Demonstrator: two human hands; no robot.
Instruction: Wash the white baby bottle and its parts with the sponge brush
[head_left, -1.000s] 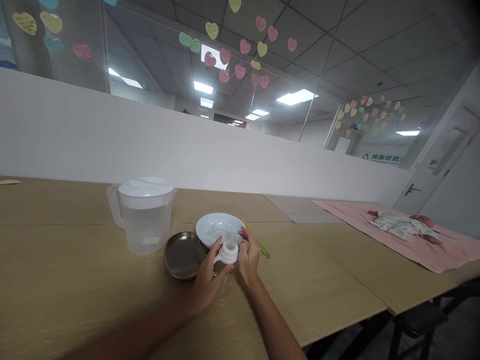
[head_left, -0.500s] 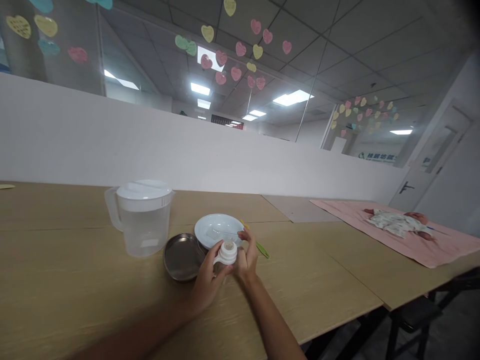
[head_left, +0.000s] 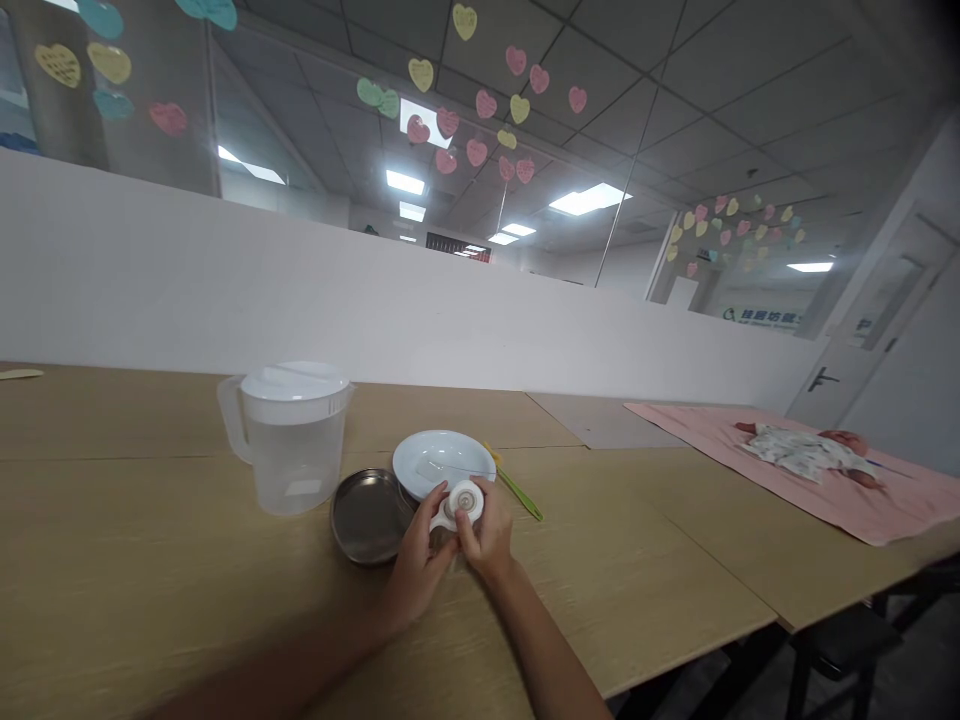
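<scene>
Both hands meet over the wooden table [head_left: 187, 560] around a small white baby bottle [head_left: 459, 505], which sits between them, tipped so that its round cap and teat face the camera. The left hand [head_left: 417, 566] is curled around the bottle's lower body from the near left side, its fingers closed on it. The right hand [head_left: 487, 530] grips the white cap from the right, thumb and fingertips wrapped around the rim. Just beyond the hands lies a white plate [head_left: 442, 460], its near edge right behind the bottle. Just left of the left hand, touching or overlapping the plate's edge, is a shallow steel dish [head_left: 367, 515]. Farther left and a little back from the left hand stands a clear plastic pitcher [head_left: 292, 435] with a white lid, holding water. To the right of the right hand, a thin yellow-green utensil [head_left: 517, 490] lies slantwise on the table beside the plate; what kind it is cannot be told. Well off to the right of the right hand, a pink cloth [head_left: 862, 500] is spread on the table with a baby doll [head_left: 806, 450] in patterned clothes lying on it.
</scene>
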